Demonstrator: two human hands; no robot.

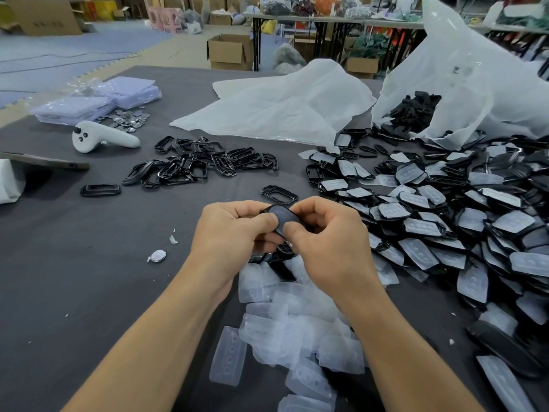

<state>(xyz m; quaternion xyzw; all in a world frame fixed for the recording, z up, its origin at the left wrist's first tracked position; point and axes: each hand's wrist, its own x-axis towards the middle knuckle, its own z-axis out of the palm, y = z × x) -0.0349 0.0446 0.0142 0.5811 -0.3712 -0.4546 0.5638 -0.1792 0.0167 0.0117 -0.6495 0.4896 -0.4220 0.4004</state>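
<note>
Nearest the viewer, a loose pile of translucent button pads (297, 337) lies on the dark grey table (89, 278), between the two forearms and under the hands.

Above that pile, both hands hold one black key-fob shell (282, 217) clear of the table. The left hand (234, 233) grips it with curled fingers, thumb pressed onto its upper face. The right hand (329, 245) pinches the same shell from the other side, thumb on top and fingers curled beneath. Most of the shell is covered by the hands, so only its rounded top and part of one face show.

Left of the hands, a small silver disc (159, 255) lies alone, with white scraps near it. Just beyond the hands lies a single black frame (279, 194).

To the right, a large heap of black shells fitted with pads (445, 227) spreads to the table edge.

Further back at centre is a pile of empty black frames (202, 163), with one stray frame (100, 190) apart to the left.

Beyond, to the left:
- a white handheld controller (104, 140)
- a scatter of metal discs (130, 118)
- stacked lavender packs (98, 102)

At the far side, a flat white plastic bag (282, 105) lies on the table. A second bag (463, 75) stands open at right, with black parts spilling from its mouth. Behind the table, an open cardboard box (230, 52) stands on the floor.
</note>
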